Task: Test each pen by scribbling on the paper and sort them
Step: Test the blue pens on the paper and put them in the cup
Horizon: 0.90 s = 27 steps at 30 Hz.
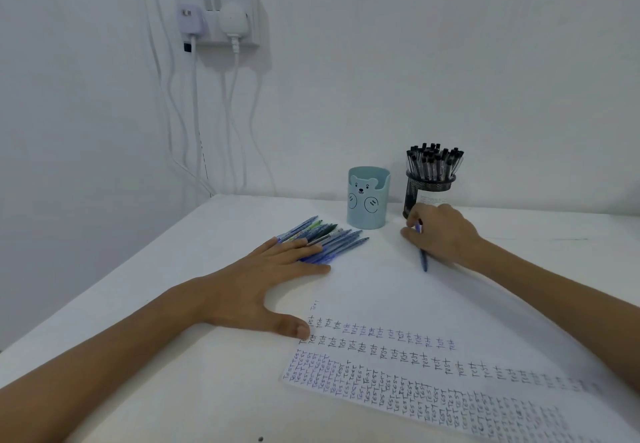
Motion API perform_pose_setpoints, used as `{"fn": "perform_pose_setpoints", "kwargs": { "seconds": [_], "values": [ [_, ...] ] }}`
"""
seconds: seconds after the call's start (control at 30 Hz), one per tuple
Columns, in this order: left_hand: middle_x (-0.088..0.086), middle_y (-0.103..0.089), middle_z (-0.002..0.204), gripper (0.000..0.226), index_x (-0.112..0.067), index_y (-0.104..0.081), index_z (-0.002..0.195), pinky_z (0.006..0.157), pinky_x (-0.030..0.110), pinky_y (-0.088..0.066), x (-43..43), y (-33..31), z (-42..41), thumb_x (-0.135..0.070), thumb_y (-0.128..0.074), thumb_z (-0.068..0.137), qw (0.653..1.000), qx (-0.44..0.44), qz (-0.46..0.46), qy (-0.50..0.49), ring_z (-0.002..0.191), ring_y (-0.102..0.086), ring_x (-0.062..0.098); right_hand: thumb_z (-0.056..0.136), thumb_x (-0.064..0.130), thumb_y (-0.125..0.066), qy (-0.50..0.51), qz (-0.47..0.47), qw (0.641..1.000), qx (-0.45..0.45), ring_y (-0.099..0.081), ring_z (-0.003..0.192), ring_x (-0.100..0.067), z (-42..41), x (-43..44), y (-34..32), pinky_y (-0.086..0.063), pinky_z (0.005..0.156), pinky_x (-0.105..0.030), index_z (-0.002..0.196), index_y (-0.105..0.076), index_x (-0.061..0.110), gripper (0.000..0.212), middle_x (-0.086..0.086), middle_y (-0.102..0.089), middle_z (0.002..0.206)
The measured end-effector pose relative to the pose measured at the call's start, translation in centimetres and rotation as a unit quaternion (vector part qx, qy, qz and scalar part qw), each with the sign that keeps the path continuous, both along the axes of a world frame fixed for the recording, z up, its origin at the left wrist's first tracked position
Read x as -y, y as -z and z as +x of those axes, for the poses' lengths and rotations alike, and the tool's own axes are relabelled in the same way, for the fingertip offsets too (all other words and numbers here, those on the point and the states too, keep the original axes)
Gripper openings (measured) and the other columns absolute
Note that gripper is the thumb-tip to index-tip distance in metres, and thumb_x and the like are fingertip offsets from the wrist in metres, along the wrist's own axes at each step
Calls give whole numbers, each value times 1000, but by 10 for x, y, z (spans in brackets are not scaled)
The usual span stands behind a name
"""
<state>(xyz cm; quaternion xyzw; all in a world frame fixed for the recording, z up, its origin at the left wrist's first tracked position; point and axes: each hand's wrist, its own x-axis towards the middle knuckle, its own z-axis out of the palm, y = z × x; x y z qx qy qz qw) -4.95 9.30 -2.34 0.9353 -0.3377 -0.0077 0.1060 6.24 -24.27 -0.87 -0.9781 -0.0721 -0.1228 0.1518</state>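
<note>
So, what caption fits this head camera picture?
Right hand holds a blue plastic pen; left hand rests on loose blue pens beside scribbled white paper.

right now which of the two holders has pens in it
The black mesh holder, on the right: black-capped pens stand bunched in it. The blue bear cup to its left shows none above its rim.

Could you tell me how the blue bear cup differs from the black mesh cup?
The bear cup is pale blue with solid walls and a bear face; the mesh cup is black wire mesh. No pens stick out of the bear cup; the mesh cup is packed with black-capped pens. Both stand upright near the wall.
</note>
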Motion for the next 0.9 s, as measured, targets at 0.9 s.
{"fn": "perform_pose_setpoints", "kwargs": {
  "seconds": [0.9],
  "values": [
    [-24, -4, 169, 121, -30, -11, 165, 129, 31, 4, 0, 1, 1, -97, -47, 71, 1000, 0, 3, -25, 152, 9, -11, 93, 27, -38, -317, -46, 920, 224, -40, 77, -16, -36, -45, 5, -43, 75, -41, 89, -49, 17, 16, 7, -47, 83]
  ]
}}
